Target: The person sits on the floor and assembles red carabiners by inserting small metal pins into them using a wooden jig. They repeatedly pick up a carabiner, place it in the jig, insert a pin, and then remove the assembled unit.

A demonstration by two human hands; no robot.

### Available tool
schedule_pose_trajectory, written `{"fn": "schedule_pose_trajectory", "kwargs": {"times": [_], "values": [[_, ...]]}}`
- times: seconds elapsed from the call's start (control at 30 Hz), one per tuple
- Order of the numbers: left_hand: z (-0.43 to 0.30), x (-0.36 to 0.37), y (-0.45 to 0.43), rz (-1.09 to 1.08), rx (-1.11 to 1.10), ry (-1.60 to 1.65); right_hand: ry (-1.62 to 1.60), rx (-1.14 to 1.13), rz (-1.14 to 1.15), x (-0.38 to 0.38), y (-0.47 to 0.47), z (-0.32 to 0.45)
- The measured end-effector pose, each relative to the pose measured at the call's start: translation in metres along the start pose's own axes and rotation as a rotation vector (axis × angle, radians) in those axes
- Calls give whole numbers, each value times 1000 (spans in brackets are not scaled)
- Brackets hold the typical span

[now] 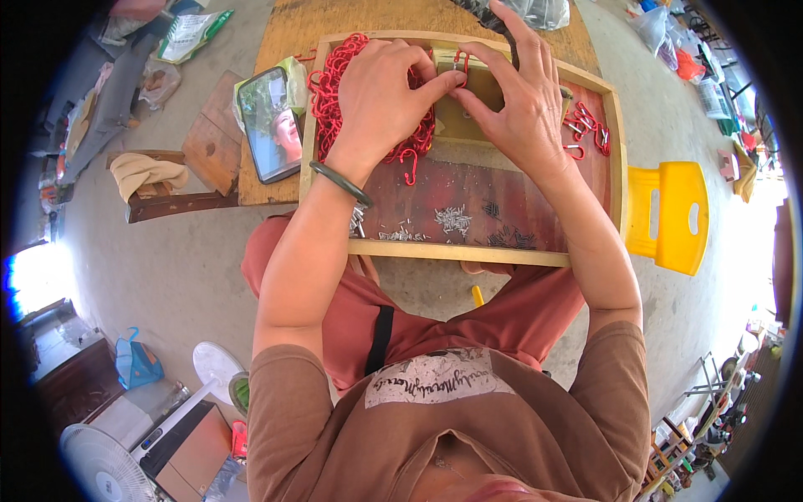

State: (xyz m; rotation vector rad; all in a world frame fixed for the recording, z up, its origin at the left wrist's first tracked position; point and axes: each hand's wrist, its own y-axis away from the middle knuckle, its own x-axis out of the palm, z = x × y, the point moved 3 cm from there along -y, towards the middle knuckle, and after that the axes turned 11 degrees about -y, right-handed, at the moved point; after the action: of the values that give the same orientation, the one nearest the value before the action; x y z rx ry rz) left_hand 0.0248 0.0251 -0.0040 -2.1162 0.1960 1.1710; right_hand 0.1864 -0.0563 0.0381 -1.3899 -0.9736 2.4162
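A red metal carabiner hook (465, 63) with a silvery part is held between both hands, above a metal block in a wooden tray (464, 252). My left hand (392, 94) pinches its lower end with thumb and finger beside a heap of red hooks (326, 94). My right hand (517, 94) holds the same hook between thumb and index finger, other fingers spread. Several red hooks with silvery gates (586, 125) lie at the tray's right. Small silvery pins (453, 219) and dark little springs or pins (511, 238) are piled near the front edge.
The tray rests on a wooden table (288, 28) and over my lap. A phone (271, 125) showing a picture leans left of it. A yellow plastic stool (680, 216) stands at the right. A wooden stool with a beige cloth (147, 176) is at the left.
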Motion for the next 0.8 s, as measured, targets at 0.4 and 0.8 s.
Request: {"fn": "schedule_pose_trajectory", "kwargs": {"times": [0.4, 0.8], "values": [[1, 3, 2, -33, 154, -22, -30, 3, 81, -9, 2, -1], [-9, 3, 11, -228, 220, -142, -123, 2, 186, 14, -11, -16]]}}
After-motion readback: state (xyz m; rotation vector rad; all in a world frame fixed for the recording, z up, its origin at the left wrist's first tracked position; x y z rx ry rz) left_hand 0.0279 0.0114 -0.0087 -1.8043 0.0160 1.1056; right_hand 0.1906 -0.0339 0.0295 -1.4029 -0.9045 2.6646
